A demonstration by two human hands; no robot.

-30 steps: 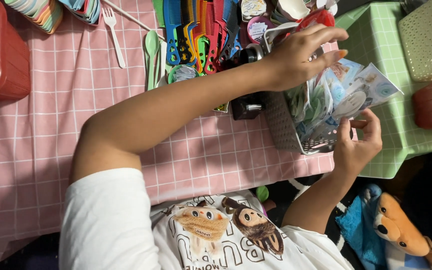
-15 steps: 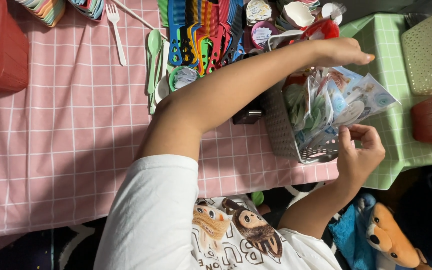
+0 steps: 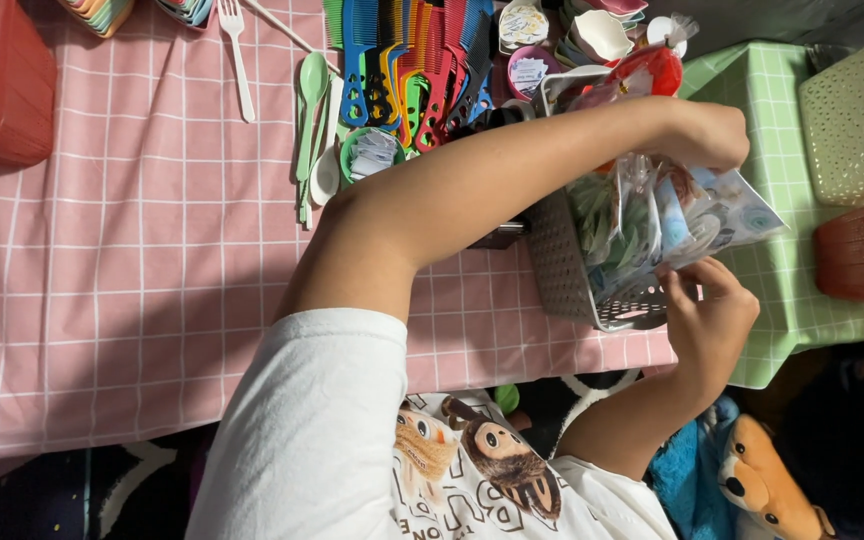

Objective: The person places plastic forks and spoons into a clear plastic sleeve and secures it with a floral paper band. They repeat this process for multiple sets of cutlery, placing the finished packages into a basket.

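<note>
Nearest: 1 white printed shirt, with 1 brown stuffed toy beside it on the right.

Right hand: at the near rim of 1 grey basket. The grip is closed, with fingertips pinching the near edge of the packets.

The packets are clear plastic and stand upright and bunched in the grey basket. They overlap, so the count cannot be told. The basket sits where the pink checked bench meets the green checked bench.

Left hand: on the far top edge of the packets. The fingers are curled out of sight behind them, so I cannot tell whether the grip is closed.

Beyond:
- 2 red baskets, one at the far left and one at the right.
- 1 cream basket.
- 1 white fork.
- 1 green spoon.
- 1 row of coloured combs.

Change since 0.5 s ago: the right hand was fisted below the basket corner and has now risen to the packets. The left hand has sunk lower, and its fingers no longer show.
</note>
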